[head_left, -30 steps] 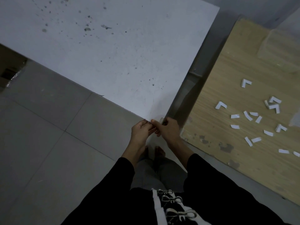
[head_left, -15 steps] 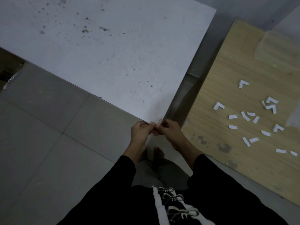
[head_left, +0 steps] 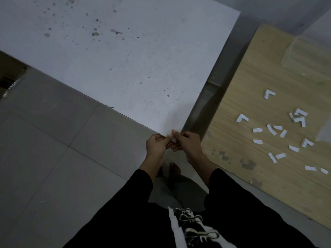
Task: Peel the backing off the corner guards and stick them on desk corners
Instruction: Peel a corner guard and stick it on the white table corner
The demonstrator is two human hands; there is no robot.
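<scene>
Corner guard (head_left: pixel 173 140) sits pinched between left hand (head_left: pixel 155 146) and right hand (head_left: pixel 190 144) beside desk (head_left: pixel 125 59).

Grey floor tiles (head_left: pixel 53 149) spread across the lower left. A black garment (head_left: pixel 232 221) carries silvery bows (head_left: pixel 193 218) along a white strip. A translucent container (head_left: pixel 308 52) sits on the wooden board (head_left: pixel 250 77).

The desk (head_left: pixel 125 59) is white, flecked with dark specks; the board (head_left: pixel 265 90) is pale wood-grain; the paper strips (head_left: pixel 258 130) white; the sleeves (head_left: pixel 125 203) black.
</scene>
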